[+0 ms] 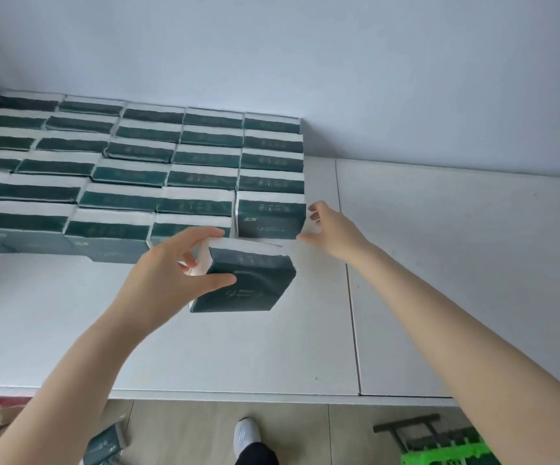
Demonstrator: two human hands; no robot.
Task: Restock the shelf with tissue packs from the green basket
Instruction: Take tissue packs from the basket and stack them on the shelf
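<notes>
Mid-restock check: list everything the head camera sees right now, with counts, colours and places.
stocked tissue packs: many, dark green with white tops, rows on the shelf's back left
held tissue pack: one, dark green, above the shelf, before the rows
shelf: one, white, across the middle
green basket: one, bright green, bottom right, cut off
loose pack: one, dark green, below the shelf, bottom left
shoe: one, white, bottom centre
wall: pale blue-grey, behind the shelf
left hand: grips the held tissue pack
right hand: fingers at the right side of the front right stocked pack
</notes>
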